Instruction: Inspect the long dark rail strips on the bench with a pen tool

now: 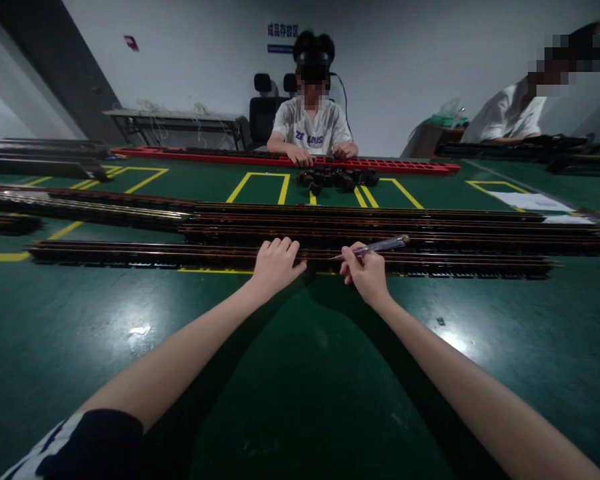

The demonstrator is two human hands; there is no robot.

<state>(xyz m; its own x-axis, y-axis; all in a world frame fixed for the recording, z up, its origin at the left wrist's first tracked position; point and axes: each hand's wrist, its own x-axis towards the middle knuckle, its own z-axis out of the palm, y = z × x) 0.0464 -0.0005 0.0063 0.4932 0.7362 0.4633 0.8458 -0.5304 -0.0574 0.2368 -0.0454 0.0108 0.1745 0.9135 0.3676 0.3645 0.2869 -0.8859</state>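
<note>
Across the green table in front of me lies a long dark rail point(130, 254) with thin coppery lines along its top. My left hand point(275, 264) grips it near its middle, fingers over the top and thumb on the near side. A slim screwdriver point(387, 246) with a clear handle is held in my right hand point(369, 275), closed around it. Its thin shaft points left, and the tip is at the rail, between my hands. Whether the tip touches the rail I cannot tell.
Behind the rail lie several similar dark rails point(430, 223). Beyond them, a person point(310, 127) handles a long red frame point(410, 165), with a heap of small black parts point(330, 179) before it. White papers point(530, 201) lie at right, where another person point(510, 113) sits.
</note>
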